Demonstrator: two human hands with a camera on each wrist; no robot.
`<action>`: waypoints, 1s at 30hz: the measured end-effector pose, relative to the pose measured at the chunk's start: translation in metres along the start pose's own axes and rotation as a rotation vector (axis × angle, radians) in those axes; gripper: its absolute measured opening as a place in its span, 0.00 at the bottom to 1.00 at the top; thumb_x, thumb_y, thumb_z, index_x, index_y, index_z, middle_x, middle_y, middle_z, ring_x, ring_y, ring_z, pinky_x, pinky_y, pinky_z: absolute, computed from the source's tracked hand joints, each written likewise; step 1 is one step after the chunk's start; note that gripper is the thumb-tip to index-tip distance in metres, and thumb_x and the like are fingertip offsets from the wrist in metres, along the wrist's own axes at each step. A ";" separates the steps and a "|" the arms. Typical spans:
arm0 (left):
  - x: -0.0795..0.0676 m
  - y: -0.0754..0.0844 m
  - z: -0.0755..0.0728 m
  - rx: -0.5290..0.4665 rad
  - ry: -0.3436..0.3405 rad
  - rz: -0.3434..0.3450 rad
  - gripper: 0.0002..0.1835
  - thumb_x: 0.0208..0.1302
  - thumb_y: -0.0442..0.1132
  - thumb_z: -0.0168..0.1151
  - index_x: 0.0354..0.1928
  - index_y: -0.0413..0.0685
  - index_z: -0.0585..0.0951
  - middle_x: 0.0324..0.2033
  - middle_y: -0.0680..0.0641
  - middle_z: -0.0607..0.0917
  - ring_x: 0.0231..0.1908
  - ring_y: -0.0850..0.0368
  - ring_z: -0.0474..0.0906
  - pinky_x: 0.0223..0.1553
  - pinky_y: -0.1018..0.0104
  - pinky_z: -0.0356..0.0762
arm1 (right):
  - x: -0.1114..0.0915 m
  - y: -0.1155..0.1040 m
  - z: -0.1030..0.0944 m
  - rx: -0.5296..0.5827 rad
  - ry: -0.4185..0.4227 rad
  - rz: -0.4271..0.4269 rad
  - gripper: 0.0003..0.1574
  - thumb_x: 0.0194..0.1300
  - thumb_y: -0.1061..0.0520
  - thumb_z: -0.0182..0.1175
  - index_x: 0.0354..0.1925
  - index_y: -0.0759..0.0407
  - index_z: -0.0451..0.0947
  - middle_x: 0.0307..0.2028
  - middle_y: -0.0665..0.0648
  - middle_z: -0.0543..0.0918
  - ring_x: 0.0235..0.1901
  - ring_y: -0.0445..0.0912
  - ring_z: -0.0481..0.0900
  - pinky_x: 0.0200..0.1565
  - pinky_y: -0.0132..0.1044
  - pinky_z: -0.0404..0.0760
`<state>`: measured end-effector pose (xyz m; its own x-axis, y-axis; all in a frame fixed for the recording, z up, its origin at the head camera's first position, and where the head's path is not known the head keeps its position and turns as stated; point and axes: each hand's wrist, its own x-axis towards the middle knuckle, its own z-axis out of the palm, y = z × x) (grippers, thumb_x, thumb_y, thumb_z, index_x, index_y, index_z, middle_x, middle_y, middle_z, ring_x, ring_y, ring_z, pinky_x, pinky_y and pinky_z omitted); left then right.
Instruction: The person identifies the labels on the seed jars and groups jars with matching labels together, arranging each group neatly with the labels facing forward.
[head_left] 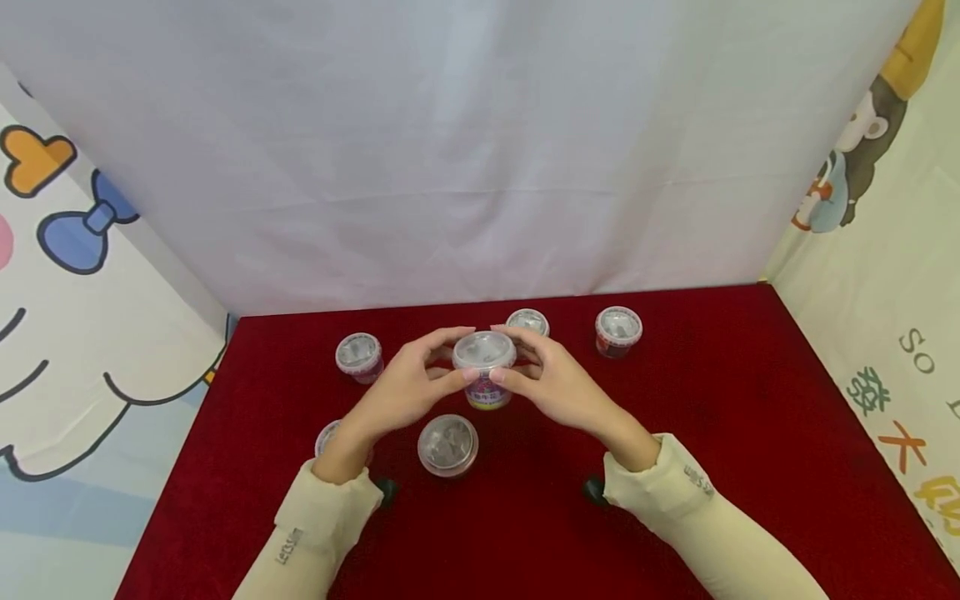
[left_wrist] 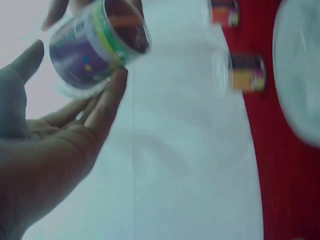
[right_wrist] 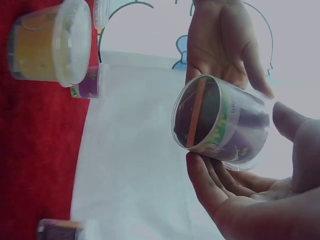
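A clear plastic tub (head_left: 483, 387) with a translucent lid and a purple, green and yellow label is held up between both hands, above the red cloth. From its left side my left hand (head_left: 401, 383) grips it, thumb towards me and fingers behind. My right hand (head_left: 562, 385) holds the opposite side the same way. In the left wrist view the tub (left_wrist: 92, 45) tilts with its base in sight. An orange strip crosses the base of the tub (right_wrist: 220, 122) in the right wrist view, where the left hand (right_wrist: 220, 45) shows above it.
Lidded tubs stand around on the red cloth (head_left: 750, 433): one at left (head_left: 359, 357), one in front (head_left: 447, 446), one at right (head_left: 618, 332). A tub (head_left: 528, 318) is partly behind my right hand, another (head_left: 327, 435) behind my left wrist. White fabric (head_left: 480, 167) hangs behind.
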<state>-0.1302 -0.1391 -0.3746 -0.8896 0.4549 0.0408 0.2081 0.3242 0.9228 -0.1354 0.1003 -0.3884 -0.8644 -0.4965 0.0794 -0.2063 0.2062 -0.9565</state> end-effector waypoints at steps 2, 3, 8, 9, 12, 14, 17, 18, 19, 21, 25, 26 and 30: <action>-0.002 -0.001 -0.014 0.002 -0.001 0.006 0.30 0.75 0.35 0.67 0.75 0.39 0.71 0.66 0.38 0.79 0.60 0.42 0.81 0.57 0.52 0.84 | 0.011 -0.007 0.004 -0.018 -0.016 -0.014 0.38 0.76 0.60 0.65 0.77 0.66 0.65 0.67 0.66 0.76 0.66 0.60 0.78 0.65 0.53 0.80; -0.003 -0.002 -0.020 0.004 -0.002 0.006 0.30 0.75 0.35 0.67 0.75 0.39 0.71 0.66 0.38 0.78 0.61 0.42 0.80 0.58 0.53 0.84 | 0.017 -0.010 0.006 -0.032 -0.025 -0.028 0.38 0.75 0.60 0.66 0.76 0.66 0.65 0.66 0.66 0.77 0.65 0.59 0.79 0.64 0.53 0.80; -0.009 -0.010 -0.050 0.058 0.025 0.008 0.30 0.75 0.35 0.66 0.76 0.40 0.71 0.67 0.38 0.78 0.61 0.42 0.80 0.53 0.65 0.84 | 0.047 -0.021 0.017 -0.092 -0.070 -0.086 0.38 0.74 0.58 0.68 0.75 0.66 0.67 0.62 0.64 0.81 0.62 0.58 0.81 0.63 0.50 0.82; -0.011 -0.012 -0.056 0.075 0.036 0.007 0.31 0.75 0.35 0.66 0.76 0.40 0.71 0.66 0.38 0.79 0.60 0.42 0.80 0.53 0.67 0.83 | 0.053 -0.022 0.019 -0.101 -0.080 -0.097 0.38 0.73 0.58 0.68 0.74 0.67 0.67 0.62 0.64 0.81 0.62 0.57 0.81 0.63 0.49 0.82; -0.015 -0.017 -0.070 0.103 0.054 -0.018 0.31 0.76 0.37 0.66 0.77 0.42 0.70 0.62 0.38 0.80 0.56 0.43 0.81 0.46 0.69 0.83 | 0.069 -0.026 0.027 -0.108 -0.121 -0.114 0.38 0.74 0.58 0.68 0.74 0.66 0.68 0.62 0.63 0.81 0.62 0.56 0.81 0.63 0.45 0.82; -0.018 -0.021 -0.079 0.099 0.058 -0.041 0.32 0.76 0.38 0.66 0.78 0.44 0.69 0.62 0.38 0.80 0.58 0.43 0.81 0.46 0.68 0.84 | 0.079 -0.028 0.031 -0.107 -0.151 -0.118 0.37 0.74 0.58 0.68 0.74 0.65 0.68 0.62 0.63 0.81 0.62 0.54 0.81 0.62 0.42 0.82; -0.022 -0.025 -0.090 0.090 0.065 -0.068 0.34 0.75 0.37 0.67 0.79 0.44 0.68 0.63 0.37 0.78 0.61 0.41 0.80 0.48 0.69 0.84 | 0.093 -0.030 0.039 -0.108 -0.202 -0.121 0.38 0.74 0.59 0.67 0.75 0.65 0.67 0.62 0.63 0.80 0.62 0.53 0.81 0.61 0.38 0.82; -0.024 -0.026 -0.094 0.093 0.070 -0.071 0.35 0.75 0.36 0.67 0.79 0.43 0.67 0.64 0.37 0.78 0.65 0.40 0.78 0.51 0.71 0.83 | 0.098 -0.030 0.042 -0.112 -0.217 -0.123 0.38 0.74 0.59 0.67 0.75 0.65 0.66 0.62 0.62 0.80 0.62 0.52 0.80 0.61 0.36 0.82; -0.025 -0.028 -0.098 0.094 0.075 -0.073 0.35 0.74 0.35 0.68 0.79 0.43 0.67 0.65 0.36 0.77 0.65 0.39 0.78 0.52 0.72 0.83 | 0.103 -0.030 0.045 -0.115 -0.231 -0.125 0.38 0.75 0.59 0.67 0.76 0.65 0.65 0.62 0.62 0.80 0.62 0.51 0.80 0.61 0.35 0.82; -0.028 -0.031 -0.105 0.111 0.090 -0.080 0.36 0.74 0.35 0.68 0.80 0.42 0.66 0.66 0.35 0.76 0.66 0.38 0.77 0.54 0.75 0.81 | 0.112 -0.031 0.051 -0.126 -0.255 -0.125 0.39 0.75 0.58 0.67 0.77 0.65 0.64 0.63 0.62 0.79 0.62 0.50 0.80 0.61 0.34 0.81; -0.033 -0.037 -0.120 0.142 0.115 -0.098 0.36 0.75 0.36 0.67 0.80 0.43 0.66 0.68 0.36 0.75 0.66 0.39 0.77 0.54 0.78 0.79 | 0.129 -0.034 0.063 -0.164 -0.277 -0.134 0.41 0.75 0.56 0.67 0.78 0.64 0.62 0.66 0.61 0.77 0.64 0.50 0.78 0.60 0.32 0.81; -0.035 -0.038 -0.124 0.148 0.120 -0.104 0.36 0.75 0.36 0.67 0.80 0.44 0.65 0.68 0.36 0.75 0.65 0.40 0.76 0.54 0.78 0.79 | 0.132 -0.035 0.066 -0.181 -0.280 -0.139 0.42 0.75 0.56 0.67 0.78 0.64 0.62 0.67 0.61 0.76 0.64 0.50 0.78 0.59 0.31 0.81; -0.041 -0.042 -0.139 0.158 0.134 -0.125 0.38 0.75 0.37 0.67 0.81 0.45 0.64 0.73 0.37 0.71 0.68 0.40 0.74 0.54 0.81 0.78 | 0.147 -0.038 0.079 -0.277 -0.285 -0.179 0.44 0.75 0.53 0.67 0.79 0.65 0.60 0.69 0.61 0.74 0.64 0.49 0.77 0.58 0.31 0.81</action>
<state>-0.1587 -0.2870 -0.3621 -0.9562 0.2927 -0.0102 0.1444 0.5014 0.8531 -0.2187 -0.0474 -0.3624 -0.6509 -0.7498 0.1191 -0.4897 0.2948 -0.8205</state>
